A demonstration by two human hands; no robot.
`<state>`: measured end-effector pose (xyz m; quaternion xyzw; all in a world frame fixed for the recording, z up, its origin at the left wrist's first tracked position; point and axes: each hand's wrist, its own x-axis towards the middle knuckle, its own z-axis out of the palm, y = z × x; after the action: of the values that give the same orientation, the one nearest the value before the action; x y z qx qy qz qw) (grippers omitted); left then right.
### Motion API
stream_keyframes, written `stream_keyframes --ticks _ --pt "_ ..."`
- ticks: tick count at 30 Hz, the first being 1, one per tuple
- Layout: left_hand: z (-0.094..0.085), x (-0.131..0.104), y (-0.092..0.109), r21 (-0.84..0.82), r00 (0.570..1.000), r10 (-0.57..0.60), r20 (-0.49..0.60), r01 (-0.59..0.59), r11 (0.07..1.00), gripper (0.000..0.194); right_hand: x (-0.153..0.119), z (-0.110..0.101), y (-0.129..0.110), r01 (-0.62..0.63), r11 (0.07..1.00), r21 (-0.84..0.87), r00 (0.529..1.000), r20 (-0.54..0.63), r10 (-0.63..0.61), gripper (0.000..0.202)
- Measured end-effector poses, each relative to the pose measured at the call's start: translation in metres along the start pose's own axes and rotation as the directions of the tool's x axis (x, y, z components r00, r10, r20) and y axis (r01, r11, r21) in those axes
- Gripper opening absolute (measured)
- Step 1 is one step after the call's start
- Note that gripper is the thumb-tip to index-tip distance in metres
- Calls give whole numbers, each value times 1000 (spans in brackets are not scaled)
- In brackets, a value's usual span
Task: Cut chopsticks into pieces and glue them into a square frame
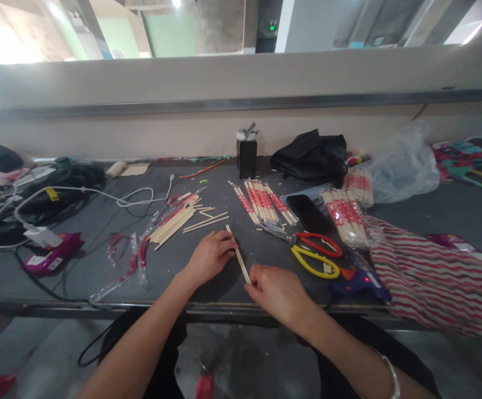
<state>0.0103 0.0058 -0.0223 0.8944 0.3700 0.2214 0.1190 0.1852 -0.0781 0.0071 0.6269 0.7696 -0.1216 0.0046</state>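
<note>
- Head view: both hands rest on the dark table (99, 266), each at one end of a single bare stick (238, 255) that lies flat between them
- Left hand (209, 256) lies palm down, fingers curled loosely, the fingertips touching the stick near its far end; whether they pinch it or only press on it I cannot tell
- Right hand (280, 293) lies knuckles up, fingers bent, thumb and forefinger closed on the stick's near end
- Loose sticks (182, 219) lie just beyond the left hand, beside empty wrappers (130, 260)
- Wrapped sticks (261, 202) with red print fan out beyond the right hand
- Scissors (315, 252) with red and yellow handles lie just right of the right hand, a phone (309, 213) behind them
- Striped cloth (432, 277) covers the table's right end
</note>
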Motion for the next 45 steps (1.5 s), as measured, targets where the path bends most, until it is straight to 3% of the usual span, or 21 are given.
stream_keyframes --ticks 9,17,21,25,28,30,32,33,34,36,38,41,45 --pt "12 4 8 78 998 52 46 -55 995 27 -3 -6 9 -76 987 -140 997 -22 74 16" --pt "1 9 10 70 992 9 123 -17 997 14 3 -13 30 -73 990 -121 997 -18 71 12" --pt "-2 8 11 33 992 -10 123 6 999 14 13 -13 49 -7 1000 23 998 -69 9 7" --pt "-5 9 14 -3 998 -25 52 25 1000 18 21 -12 68 72 965 254 963 -270 -1 9" --pt "-8 10 19 -256 993 -116 16 117 960 15 25 -13 77 162 844 511 898 -431 89 14" --pt "-10 10 26 -545 960 -272 63 262 796 14 28 -14 78 207 646 735 854 -458 247 26" --pt "-12 10 34 -799 898 -389 207 385 462 15 30 -15 74 215 404 889 853 -373 365 34" --pt "-12 10 38 -869 872 -394 291 413 272 16 31 -14 71 204 327 923 866 -326 379 36" --pt "-13 11 41 -899 856 -369 362 425 105 18 32 -13 67 185 297 937 884 -291 366 35" --pt "-12 12 44 -898 845 -306 439 427 -110 21 34 -9 59 164 341 926 915 -272 299 32" --pt "-9 12 44 -882 834 -292 468 424 -206 18 37 -4 50 184 438 880 923 -308 230 27" --pt "-3 12 41 -867 823 -284 491 429 -254 11 40 6 39 251 546 799 926 -363 106 19" --pt "-1 12 37 -859 823 -264 503 441 -261 7 41 12 31 299 580 758 923 -385 27 17"
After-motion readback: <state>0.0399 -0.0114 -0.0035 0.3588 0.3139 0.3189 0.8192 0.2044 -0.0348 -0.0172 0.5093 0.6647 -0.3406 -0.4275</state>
